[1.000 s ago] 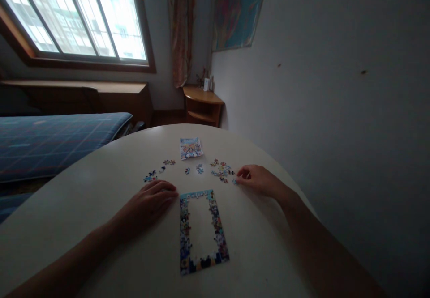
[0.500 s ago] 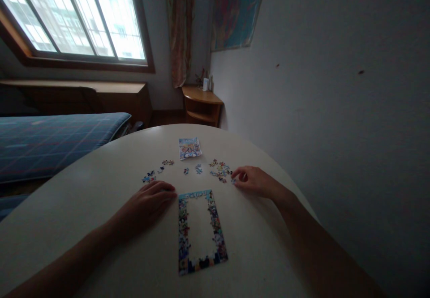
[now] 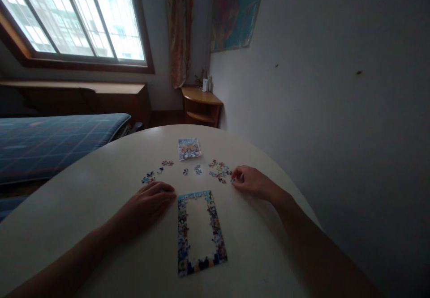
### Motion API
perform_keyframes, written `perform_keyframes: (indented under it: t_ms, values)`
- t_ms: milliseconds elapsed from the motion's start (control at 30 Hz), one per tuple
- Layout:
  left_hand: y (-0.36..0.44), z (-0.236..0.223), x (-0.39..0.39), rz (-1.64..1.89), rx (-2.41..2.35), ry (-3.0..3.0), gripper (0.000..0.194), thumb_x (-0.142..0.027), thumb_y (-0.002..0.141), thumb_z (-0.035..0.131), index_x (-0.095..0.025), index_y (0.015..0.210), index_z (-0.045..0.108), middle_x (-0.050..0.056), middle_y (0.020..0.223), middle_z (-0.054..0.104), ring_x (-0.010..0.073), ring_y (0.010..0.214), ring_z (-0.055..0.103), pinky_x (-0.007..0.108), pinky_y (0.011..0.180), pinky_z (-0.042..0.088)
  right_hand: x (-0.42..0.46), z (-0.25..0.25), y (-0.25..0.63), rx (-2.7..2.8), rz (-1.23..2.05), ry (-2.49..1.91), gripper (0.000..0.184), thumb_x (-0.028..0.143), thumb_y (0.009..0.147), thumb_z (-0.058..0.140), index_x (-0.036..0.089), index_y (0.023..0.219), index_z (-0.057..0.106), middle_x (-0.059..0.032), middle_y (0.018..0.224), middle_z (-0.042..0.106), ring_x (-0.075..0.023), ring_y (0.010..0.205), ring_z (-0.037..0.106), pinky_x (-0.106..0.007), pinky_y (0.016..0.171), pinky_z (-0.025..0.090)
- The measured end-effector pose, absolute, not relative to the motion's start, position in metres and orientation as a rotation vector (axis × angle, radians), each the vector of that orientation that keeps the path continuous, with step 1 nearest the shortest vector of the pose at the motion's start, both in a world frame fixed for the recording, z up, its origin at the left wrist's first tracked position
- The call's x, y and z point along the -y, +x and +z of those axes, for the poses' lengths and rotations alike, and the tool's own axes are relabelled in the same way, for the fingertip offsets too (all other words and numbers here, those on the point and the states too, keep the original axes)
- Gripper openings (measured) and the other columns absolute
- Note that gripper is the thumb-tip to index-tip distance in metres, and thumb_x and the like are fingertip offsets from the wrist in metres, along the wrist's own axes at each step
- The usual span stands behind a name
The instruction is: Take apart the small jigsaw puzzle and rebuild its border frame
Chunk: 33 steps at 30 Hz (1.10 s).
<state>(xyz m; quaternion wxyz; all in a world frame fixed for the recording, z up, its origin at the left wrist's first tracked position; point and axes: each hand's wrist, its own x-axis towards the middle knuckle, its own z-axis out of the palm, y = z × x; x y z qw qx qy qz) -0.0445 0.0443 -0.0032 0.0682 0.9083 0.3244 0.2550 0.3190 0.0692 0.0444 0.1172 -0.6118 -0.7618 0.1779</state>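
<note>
A jigsaw puzzle frame (image 3: 183,231), its border joined and its middle bare, lies on the white round table. My left hand (image 3: 152,199) rests palm down beside the frame's upper left corner, fingers stretched out and holding nothing. At the right edge of a pile of loose puzzle pieces (image 3: 220,171), my right hand (image 3: 251,180) pinches a small light-blue puzzle piece (image 3: 233,180) between thumb and fingers. More loose pieces (image 3: 148,177) lie beyond my left hand, and small joined clusters (image 3: 198,169) sit between the two groups.
A picture sheet (image 3: 189,149) lies at the far side of the table (image 3: 134,155). A bed with a plaid mattress (image 3: 60,141) stands to the left. The wall (image 3: 336,132) runs close along the right. A wooden corner shelf (image 3: 201,95) is beyond the table.
My right hand's fingers have curled slightly more around the small piece at the edge of the pile. My left hand and the puzzle frame stay where they were.
</note>
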Motion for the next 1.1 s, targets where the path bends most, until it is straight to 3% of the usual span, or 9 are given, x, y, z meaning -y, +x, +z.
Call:
perform_keyframes:
  t_ms: [267,533,800,1100]
  values:
    - [-0.044,-0.001,-0.043,0.771,-0.968,2.752,0.027,-0.02,0.1,0.046,-0.023,0.117,0.067,0.008,0.116,0.066,0.0205,0.105,0.061,0.037,0.092,0.053,-0.074,0.041,0.305,2.116,0.318,-1.733,0.014,0.022,0.085,0.06,0.018,0.092,0.072,-0.0067,0.091,0.069,-0.018,0.081,0.061,-0.029,0.074,0.044]
    - [-0.044,0.002,-0.042,0.769,-0.98,2.733,0.026,-0.021,0.1,0.046,-0.024,0.116,0.067,0.008,0.116,0.066,0.0206,0.105,0.061,0.038,0.095,0.052,-0.084,0.02,0.3,2.089,0.156,-1.684,0.022,0.02,0.09,0.058,0.018,0.107,0.072,-0.0104,0.111,0.068,-0.0225,0.106,0.06,-0.035,0.098,0.043]
    - [-0.046,-0.001,-0.043,0.74,-0.996,2.736,0.026,-0.021,0.101,0.046,-0.025,0.116,0.067,0.008,0.118,0.065,0.021,0.105,0.061,0.039,0.095,0.052,-0.083,0.022,0.299,2.123,0.22,-1.629,0.02,0.025,0.089,0.06,0.02,0.102,0.075,-0.0091,0.109,0.068,-0.0224,0.104,0.059,-0.036,0.099,0.043]
    - [-0.043,-0.001,-0.042,0.757,-0.997,2.732,0.026,-0.021,0.101,0.046,-0.024,0.116,0.067,0.008,0.116,0.066,0.021,0.104,0.061,0.039,0.095,0.052,-0.084,0.019,0.299,2.159,0.274,-1.623,0.028,0.026,0.083,0.066,0.022,0.109,0.074,-0.0092,0.116,0.066,-0.0236,0.108,0.056,-0.038,0.099,0.041]
